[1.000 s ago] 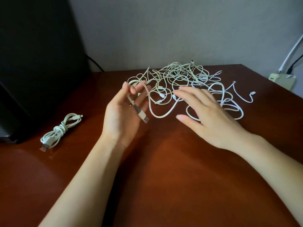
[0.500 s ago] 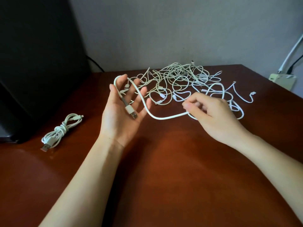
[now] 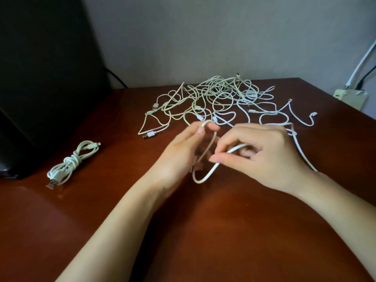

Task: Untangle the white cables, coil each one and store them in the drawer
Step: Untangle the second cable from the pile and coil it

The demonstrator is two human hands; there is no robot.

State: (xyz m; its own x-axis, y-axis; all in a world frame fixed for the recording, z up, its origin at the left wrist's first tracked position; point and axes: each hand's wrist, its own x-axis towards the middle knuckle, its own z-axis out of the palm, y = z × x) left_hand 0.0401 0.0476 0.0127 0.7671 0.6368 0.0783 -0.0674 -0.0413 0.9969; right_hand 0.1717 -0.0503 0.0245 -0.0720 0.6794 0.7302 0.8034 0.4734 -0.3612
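The left hand (image 3: 179, 157) hides part of the held cable (image 3: 211, 171).

The left grip (image 3: 179, 153) is held up over the shiny brown wooden table (image 3: 203, 231). A thin white cable (image 3: 205, 178) loops over its fingertips, with the thumb pressed on it. The right grip (image 3: 270, 157) is just beside it and pinches the same cable, which hangs in a curve between the two. Behind them lies a messy pile of tangled white cables (image 3: 221, 94). A white cable tied in a neat bundle (image 3: 71, 161) lies well apart on the left, near a big black box (image 3: 40, 78).
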